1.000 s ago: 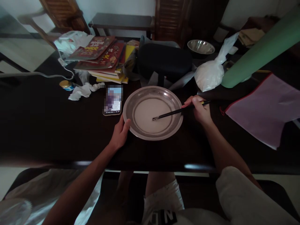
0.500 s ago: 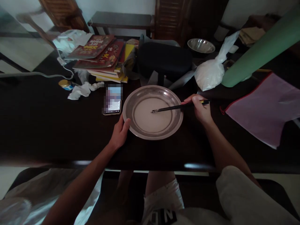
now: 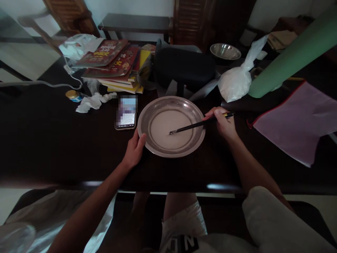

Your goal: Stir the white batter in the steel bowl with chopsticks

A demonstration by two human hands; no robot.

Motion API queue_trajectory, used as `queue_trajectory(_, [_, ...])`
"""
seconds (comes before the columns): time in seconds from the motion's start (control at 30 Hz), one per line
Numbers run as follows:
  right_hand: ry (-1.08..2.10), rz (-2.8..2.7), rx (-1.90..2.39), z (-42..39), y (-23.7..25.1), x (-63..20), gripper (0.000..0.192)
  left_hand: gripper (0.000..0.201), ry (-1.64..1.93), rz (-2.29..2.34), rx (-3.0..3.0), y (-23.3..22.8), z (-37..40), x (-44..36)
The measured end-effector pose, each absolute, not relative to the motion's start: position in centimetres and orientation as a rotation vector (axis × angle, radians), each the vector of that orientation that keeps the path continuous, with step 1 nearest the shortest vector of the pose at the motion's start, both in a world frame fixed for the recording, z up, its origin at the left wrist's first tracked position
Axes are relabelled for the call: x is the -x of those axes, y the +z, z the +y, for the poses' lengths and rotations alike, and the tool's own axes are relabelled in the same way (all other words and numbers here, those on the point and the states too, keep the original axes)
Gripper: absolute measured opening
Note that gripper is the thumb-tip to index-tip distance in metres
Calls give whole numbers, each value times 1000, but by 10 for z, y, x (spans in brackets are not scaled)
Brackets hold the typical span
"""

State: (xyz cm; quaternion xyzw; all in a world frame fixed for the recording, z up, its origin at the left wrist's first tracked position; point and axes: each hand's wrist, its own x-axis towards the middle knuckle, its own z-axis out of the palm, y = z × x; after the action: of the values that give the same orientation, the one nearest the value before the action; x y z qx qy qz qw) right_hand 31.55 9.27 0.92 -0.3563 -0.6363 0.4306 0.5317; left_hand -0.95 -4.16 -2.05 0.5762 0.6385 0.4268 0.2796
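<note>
A wide metal basin stands on the dark table in front of me. Whitish, cloudy liquid covers its bottom. My left hand grips the basin's left rim, thumb on top and fingers hidden beneath the edge. In my right hand, at the basin's right side, are black chopsticks, slanting down to the left. Their tips are in the liquid near the middle of the basin.
Left of the basin lies a lit phone, with crumpled tissue, a small jar and stacked books beyond. Behind stands a black object. To the right are a knotted bag of white powder, a green cylinder and a pinkish zip bag.
The chopstick tips have shifted a little toward me and left within the liquid, and my right hand has tilted slightly. The basin and my left hand have stayed put.
</note>
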Motion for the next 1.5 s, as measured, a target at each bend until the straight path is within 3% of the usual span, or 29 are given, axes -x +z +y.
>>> queue_trajectory(1.5, [1025, -1509, 901, 93, 11, -316, 42, 83, 1132, 1726, -1533, -19, -42, 9])
